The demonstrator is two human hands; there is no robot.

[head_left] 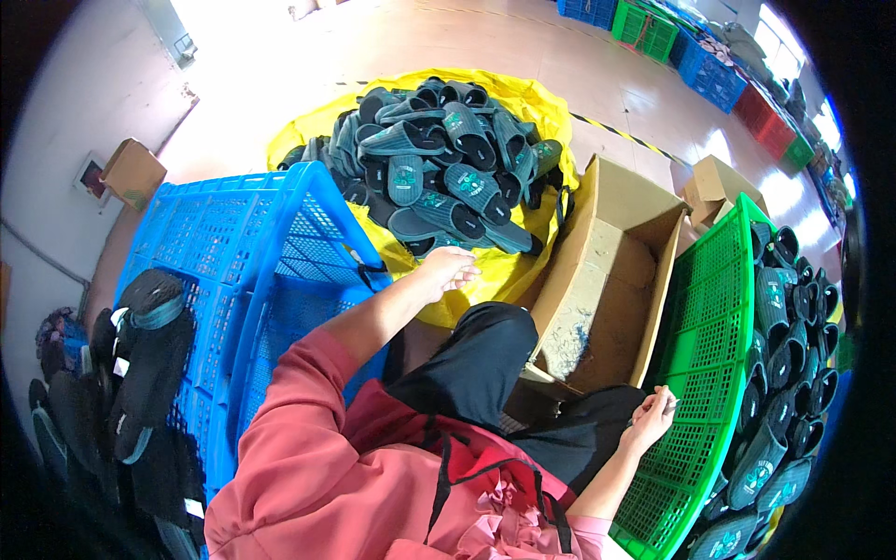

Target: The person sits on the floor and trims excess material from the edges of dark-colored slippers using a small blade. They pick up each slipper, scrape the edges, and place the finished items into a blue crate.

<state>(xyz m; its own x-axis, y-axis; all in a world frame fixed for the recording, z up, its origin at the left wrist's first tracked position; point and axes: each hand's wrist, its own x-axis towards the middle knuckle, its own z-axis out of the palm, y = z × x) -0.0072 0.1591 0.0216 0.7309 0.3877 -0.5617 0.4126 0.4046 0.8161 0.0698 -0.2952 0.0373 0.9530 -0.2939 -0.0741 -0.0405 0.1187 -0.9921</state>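
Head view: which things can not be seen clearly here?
- Right hand: holds something thin, too small to identify.
- Left hand: fingertips hidden behind its own back, contact with the slipper pile unclear.
- Cardboard box: near end hidden by the knee.
- Green crate: cut off by the fisheye rim.

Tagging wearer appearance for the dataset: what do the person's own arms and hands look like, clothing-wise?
Both hands are bare, no gloves: left hand, right hand. The forearms are bare too. A loose pinkish-red top has its left sleeve pushed up near the elbow. No watch, rings or markings can be made out.
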